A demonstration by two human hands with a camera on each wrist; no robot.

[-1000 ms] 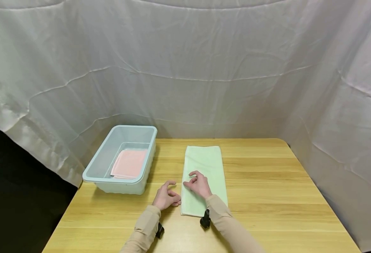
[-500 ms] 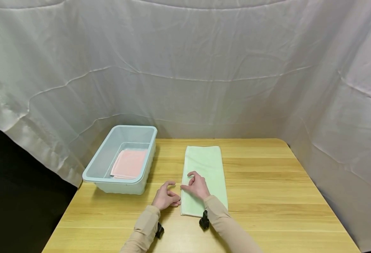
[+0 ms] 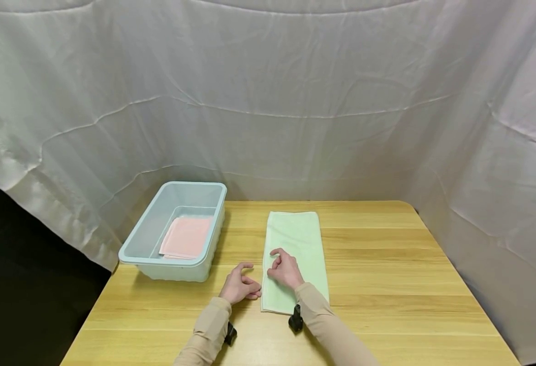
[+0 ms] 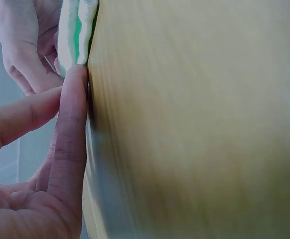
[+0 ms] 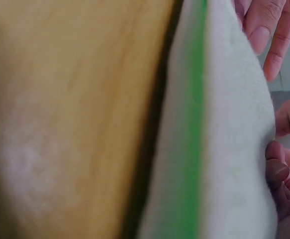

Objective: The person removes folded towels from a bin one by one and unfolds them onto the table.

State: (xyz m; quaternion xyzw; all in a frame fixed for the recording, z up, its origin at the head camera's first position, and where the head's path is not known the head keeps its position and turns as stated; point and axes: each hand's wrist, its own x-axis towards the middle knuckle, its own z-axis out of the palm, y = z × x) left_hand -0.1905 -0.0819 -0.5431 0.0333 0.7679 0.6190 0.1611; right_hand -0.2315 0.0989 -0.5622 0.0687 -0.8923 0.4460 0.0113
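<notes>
A folded pale green towel point(image 3: 297, 231) lies lengthwise on the table in the head view. My left hand point(image 3: 240, 286) is at its left edge, low on the table. In the left wrist view, one straight finger point(image 4: 69, 144) meets the towel's layered edge point(image 4: 80, 30) with its tip, and another fingertip comes down beside it. My right hand point(image 3: 287, 270) is over the towel near that same edge, its fingertips touching the top surface. The right wrist view shows the towel's white-and-green side point(image 5: 234, 134) up close, with fingers point(image 5: 278, 172) against its upper face.
A light blue plastic bin point(image 3: 201, 262) stands at the left of the wooden table point(image 3: 386, 264), with folded pink cloths point(image 3: 187, 238) inside. Grey curtains point(image 3: 295, 127) hang behind and at both sides.
My right fingertips slid left to the towel's edge, then drew back slightly right onto its surface. The left hand, towel and bin stayed in place.
</notes>
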